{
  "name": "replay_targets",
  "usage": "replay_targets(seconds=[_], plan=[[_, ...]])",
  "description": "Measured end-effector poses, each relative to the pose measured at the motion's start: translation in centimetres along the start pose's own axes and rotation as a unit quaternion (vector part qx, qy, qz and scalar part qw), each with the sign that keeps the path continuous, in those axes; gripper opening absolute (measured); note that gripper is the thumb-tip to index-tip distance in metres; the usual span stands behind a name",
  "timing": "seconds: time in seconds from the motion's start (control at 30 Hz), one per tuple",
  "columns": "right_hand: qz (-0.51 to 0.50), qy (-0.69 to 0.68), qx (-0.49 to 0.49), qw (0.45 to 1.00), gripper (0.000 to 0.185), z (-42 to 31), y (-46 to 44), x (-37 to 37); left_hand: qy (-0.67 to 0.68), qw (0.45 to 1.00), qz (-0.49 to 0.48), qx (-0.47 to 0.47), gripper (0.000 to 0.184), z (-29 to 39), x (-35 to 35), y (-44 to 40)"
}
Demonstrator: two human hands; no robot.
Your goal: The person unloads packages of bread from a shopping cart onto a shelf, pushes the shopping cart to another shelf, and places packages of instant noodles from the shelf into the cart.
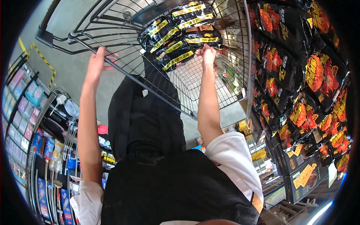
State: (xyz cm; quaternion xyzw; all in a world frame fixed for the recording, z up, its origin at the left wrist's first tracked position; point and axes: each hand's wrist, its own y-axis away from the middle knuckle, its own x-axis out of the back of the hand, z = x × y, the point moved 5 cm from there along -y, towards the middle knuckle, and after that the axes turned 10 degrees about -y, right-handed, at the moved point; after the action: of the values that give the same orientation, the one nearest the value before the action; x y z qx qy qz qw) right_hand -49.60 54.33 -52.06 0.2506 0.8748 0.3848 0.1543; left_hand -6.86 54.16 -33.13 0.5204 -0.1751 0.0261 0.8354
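Observation:
A black wire shopping cart (131, 77) stands in front of me. Several shiny black packets with yellow bands (179, 60) lie together in its basket. My left hand (99, 62) is on the cart's near side rim, its fingers around the wire edge. Inside the basket, my right hand (207, 53) touches the lower edge of the right-hand packet (202, 40), its fingers bent against the black wrapping. Part of that grip is hidden by the hand itself.
Black packets with red and orange pictures (317, 73) are stacked high along the right, above printed black boxes (303, 176). Racks of small goods (48, 150) stand at the left. Yellow and black tape (48, 62) marks the grey floor (71, 67).

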Motion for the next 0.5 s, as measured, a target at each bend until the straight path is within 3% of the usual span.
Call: replay_targets(seconds=[0.23, 0.4, 0.47, 0.5], plan=[[0.031, 0.0, 0.034, 0.999, 0.023, -1.0, -0.9, -1.0, 0.003, 1.0, 0.004, 0.0, 0.04, -0.3, -0.1, -0.1], [0.014, 0.069, -0.007, 0.998, 0.036, 0.9, -2.3, -0.5, 0.003, 1.0, 0.004, -0.007, 0.04, -0.1, -0.1, 0.0], [0.011, 0.18, 0.005, 0.984, 0.046, 0.6, -1.3, -0.1, 0.007, 1.0, 0.0, -0.005, 0.041, -0.3, -0.1, -0.2], [0.026, 0.308, 0.032, 0.951, 0.056, 0.9, -1.0, 0.7, 0.01, 1.0, -0.001, -0.001, 0.041, -0.4, -0.1, -0.2]])
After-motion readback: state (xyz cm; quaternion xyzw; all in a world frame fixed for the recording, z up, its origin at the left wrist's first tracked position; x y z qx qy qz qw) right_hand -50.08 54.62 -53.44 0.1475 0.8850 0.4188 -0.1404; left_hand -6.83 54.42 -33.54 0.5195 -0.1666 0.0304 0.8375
